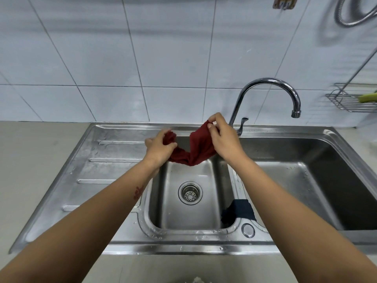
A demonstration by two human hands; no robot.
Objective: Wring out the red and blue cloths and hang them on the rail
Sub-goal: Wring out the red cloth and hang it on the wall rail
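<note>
Both hands grip the red cloth over the small sink basin: left hand bunching one end at nine o'clock, right hand pinching a corner at two. The blue cloth, seemingly untouched, drapes the basin's rim at five o'clock, nearer the right arm.

The small steel sink basin lies open below. A curved chrome tap arches behind at right. A dark blue cloth drapes the divider; the ribbed steel drainboard is bare.
</note>
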